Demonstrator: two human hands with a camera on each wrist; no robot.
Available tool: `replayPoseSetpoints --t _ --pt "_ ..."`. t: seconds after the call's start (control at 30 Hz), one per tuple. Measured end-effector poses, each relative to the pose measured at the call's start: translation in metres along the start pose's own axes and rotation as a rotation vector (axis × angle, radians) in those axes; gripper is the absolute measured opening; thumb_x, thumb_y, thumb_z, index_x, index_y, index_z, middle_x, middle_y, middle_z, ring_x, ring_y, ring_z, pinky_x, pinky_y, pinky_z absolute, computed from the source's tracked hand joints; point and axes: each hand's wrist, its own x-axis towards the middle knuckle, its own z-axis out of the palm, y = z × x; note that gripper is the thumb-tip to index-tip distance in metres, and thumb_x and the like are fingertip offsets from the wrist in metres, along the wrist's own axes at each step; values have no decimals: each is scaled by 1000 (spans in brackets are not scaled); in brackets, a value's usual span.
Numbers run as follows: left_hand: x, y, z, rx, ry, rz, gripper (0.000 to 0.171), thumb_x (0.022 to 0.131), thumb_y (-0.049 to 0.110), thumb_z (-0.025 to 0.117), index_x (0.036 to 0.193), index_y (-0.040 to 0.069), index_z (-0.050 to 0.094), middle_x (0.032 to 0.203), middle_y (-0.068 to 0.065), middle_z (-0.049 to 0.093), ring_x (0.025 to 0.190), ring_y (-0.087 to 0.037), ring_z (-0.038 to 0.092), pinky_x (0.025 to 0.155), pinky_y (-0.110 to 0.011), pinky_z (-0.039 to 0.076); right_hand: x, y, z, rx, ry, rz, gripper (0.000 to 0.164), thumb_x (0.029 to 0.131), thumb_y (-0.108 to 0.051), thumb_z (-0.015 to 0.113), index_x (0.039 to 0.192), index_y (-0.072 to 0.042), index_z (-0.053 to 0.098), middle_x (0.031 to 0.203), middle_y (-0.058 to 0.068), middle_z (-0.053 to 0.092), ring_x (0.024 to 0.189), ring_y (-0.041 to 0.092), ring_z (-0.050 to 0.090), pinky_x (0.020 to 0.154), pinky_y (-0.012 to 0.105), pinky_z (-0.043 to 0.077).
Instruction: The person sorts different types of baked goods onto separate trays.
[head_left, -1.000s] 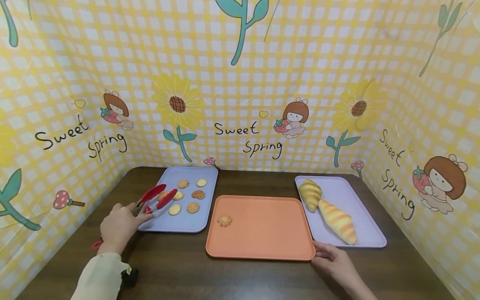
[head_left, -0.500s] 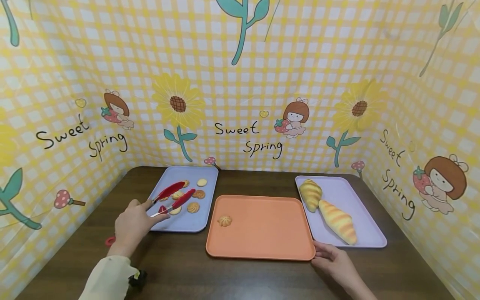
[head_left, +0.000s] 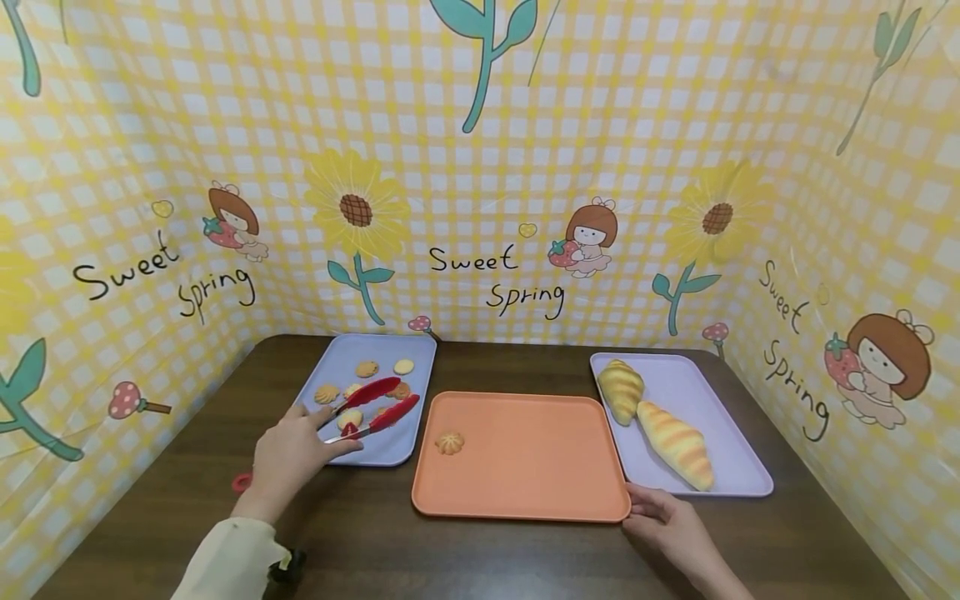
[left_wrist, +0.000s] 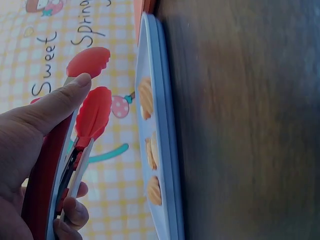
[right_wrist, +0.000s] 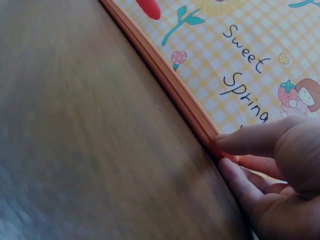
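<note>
My left hand [head_left: 288, 454] grips red-tipped tongs [head_left: 375, 389] above the cookies on the blue tray [head_left: 386, 348]. In the left wrist view the tongs [left_wrist: 95, 112] have their tips spread, with nothing between them. Several cookies lie below; the tongs partly cover some, such as a pale round one [head_left: 348, 419]. My right hand [head_left: 678, 525] pinches the near right corner of the orange tray [head_left: 532, 458] between thumb and fingers, as the right wrist view of the tray's rim [right_wrist: 172, 86] confirms. One ridged cookie [head_left: 450, 442] lies at the orange tray's left side.
A lilac tray [head_left: 723, 417] on the right bears a croissant [head_left: 621, 390] and a longer striped bread [head_left: 677, 444]. All trays rest on a dark wooden table [head_left: 480, 554]. Yellow checked cloth [head_left: 480, 183] walls in the back and sides.
My left hand has carried the spread tongs rightward and a little nearer across the blue tray, from its left cookies towards the right ones. My right hand has stayed on the orange tray's corner.
</note>
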Motion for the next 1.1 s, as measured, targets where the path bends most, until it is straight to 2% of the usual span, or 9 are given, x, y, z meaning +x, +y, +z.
replayPoseSetpoints --t 0.1,0.27,0.4,0.77,0.9,1.1 --pt "-1 6 0 1 -26 18 83 67 59 84 124 0 68 84 -14 52 65 -28 53 54 -46 46 0 0 0 -6 6 2 56 85 1 75 133 17 51 108 22 68 93 11 66 78 24 54" --pt "-5 13 3 -16 -28 74 79 67 57 85 122 2 71 82 -10 51 60 -20 45 50 -38 41 0 0 0 -20 17 8 55 85 1 76 132 16 53 108 21 69 92 10 65 77 24 54" --pt "-7 18 6 -25 -20 99 78 66 56 85 122 3 71 83 -9 51 56 -20 42 47 -35 36 0 -2 0 -14 16 -6 55 85 1 75 132 17 52 108 23 68 91 10 65 77 24 54" --pt "-10 30 14 -73 -35 157 79 62 51 90 123 5 71 79 -2 45 56 -19 39 51 -33 30 0 -2 -1 8 1 -32 55 85 1 75 132 19 51 109 25 67 91 8 66 78 23 54" --pt "-11 33 17 -65 -76 184 79 62 53 90 123 6 72 78 -1 43 55 -19 38 51 -33 29 0 -2 0 0 4 -22 55 85 1 75 132 18 51 108 24 68 91 8 65 78 24 53" --pt "-11 38 18 -25 -149 165 81 62 56 88 124 8 71 83 -4 47 57 -20 41 52 -34 34 0 -1 1 -25 19 17 55 85 0 76 132 16 53 108 21 69 92 11 65 77 24 53"
